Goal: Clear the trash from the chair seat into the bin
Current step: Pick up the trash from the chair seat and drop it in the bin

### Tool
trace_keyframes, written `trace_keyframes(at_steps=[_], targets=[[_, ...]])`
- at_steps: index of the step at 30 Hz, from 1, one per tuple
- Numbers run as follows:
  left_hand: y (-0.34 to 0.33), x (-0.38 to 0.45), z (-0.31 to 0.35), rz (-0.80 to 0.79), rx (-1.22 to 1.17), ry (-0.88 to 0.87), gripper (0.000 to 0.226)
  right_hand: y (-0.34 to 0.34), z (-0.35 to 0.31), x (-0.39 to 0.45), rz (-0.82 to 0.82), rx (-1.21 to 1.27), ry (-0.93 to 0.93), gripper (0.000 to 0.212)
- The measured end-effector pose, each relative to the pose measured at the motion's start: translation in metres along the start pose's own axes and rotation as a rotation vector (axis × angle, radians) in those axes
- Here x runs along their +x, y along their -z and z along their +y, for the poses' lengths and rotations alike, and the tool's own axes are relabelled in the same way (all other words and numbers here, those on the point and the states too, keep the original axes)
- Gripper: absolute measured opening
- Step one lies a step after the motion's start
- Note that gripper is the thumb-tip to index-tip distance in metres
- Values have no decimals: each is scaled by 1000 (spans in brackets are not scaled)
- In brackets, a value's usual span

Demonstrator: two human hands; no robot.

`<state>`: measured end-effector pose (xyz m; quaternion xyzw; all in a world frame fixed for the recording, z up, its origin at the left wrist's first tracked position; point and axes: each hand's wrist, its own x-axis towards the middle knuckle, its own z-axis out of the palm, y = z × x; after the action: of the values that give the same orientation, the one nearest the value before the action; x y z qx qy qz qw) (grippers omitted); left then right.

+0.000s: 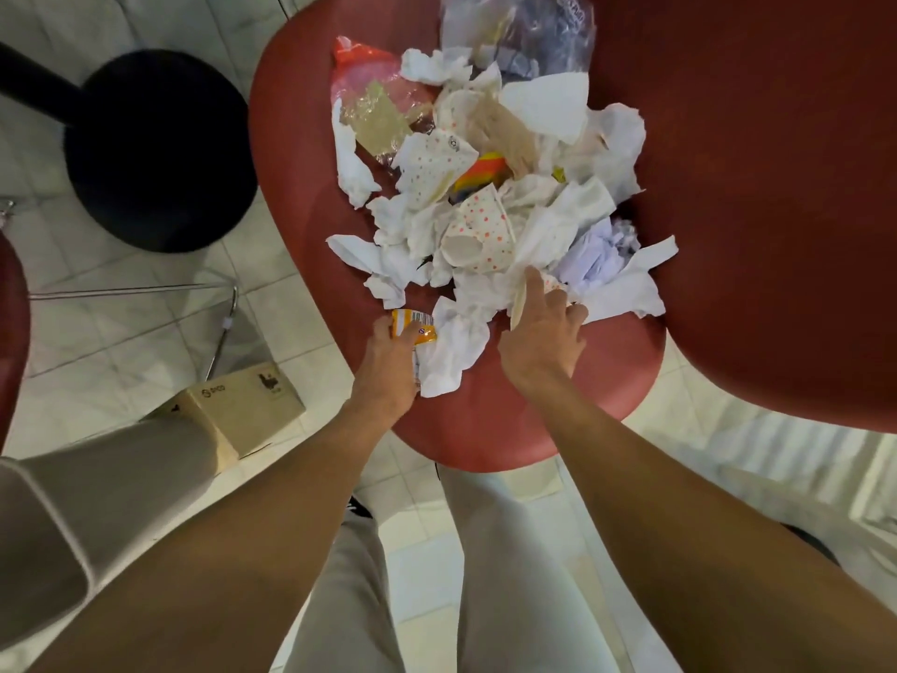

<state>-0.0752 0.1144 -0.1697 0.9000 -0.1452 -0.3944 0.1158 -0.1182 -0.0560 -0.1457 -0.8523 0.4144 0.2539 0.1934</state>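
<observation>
A red chair seat (524, 429) carries a heap of trash: crumpled white tissues (388, 264), dotted paper cups (480, 235), clear plastic bags (524, 31) and a red wrapper (359, 60). My left hand (388, 366) grips an orange and yellow wrapper (412, 325) together with a white tissue (454, 347) at the seat's near edge. My right hand (546, 332) reaches into the heap's front, fingers closed around a flattened dotted cup (522, 303) and tissue. A black round bin (160, 148) stands on the floor to the left of the chair.
A small cardboard box (242, 410) lies on the tiled floor by my left leg. Chrome chair legs (223, 332) cross the floor between bin and seat. Another red chair's edge (9, 332) shows at far left. The red backrest (776, 187) rises on the right.
</observation>
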Motion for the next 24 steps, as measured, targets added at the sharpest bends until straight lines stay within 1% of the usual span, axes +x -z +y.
trace_keyframes(at_steps=[3,6,9,13,15,19,21,24], targets=[[0,1,0,31,21,11,65,0,1,-2,-17,31,14,80],[-1,6,-7,41,77,-18,53,-1,3,-7,-43,172,-6,74],[-4,9,-18,32,37,-54,35,-4,8,-14,11,243,-14,73],[-7,12,-26,114,-21,-46,28,-6,17,-21,100,303,-3,66],[-3,9,-24,143,-5,-55,22,-5,17,-24,143,314,2,60],[12,-2,-19,263,-61,50,18,6,10,-32,205,339,26,47],[22,-10,-17,306,-54,72,15,16,4,-37,215,361,5,45],[39,-20,-15,377,-133,114,11,30,-5,-44,249,399,-56,45]])
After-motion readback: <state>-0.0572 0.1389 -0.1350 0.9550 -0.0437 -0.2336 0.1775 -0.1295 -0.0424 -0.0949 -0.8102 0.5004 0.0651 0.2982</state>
